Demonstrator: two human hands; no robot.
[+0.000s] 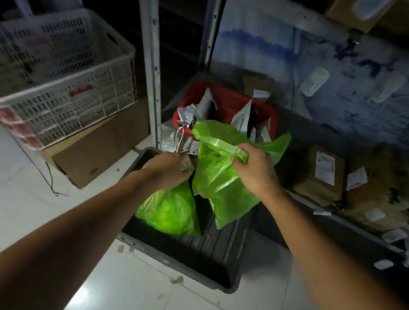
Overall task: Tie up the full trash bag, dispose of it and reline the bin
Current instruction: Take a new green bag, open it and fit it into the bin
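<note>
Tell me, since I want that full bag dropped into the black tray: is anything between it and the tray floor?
Nothing visible. The left hand grips the full green bag by its neck, directly over the black tray, whose ribbed floor beneath looks bare. The empty green bag, held in the right hand, hangs alongside, not underneath.

I see my left hand (166,166) gripping the gathered neck of a full green bag (172,210) resting in a black tray (181,261), while my right hand (255,171) clutches an empty green bag (220,181) hanging before a red bin (229,102).
</note>
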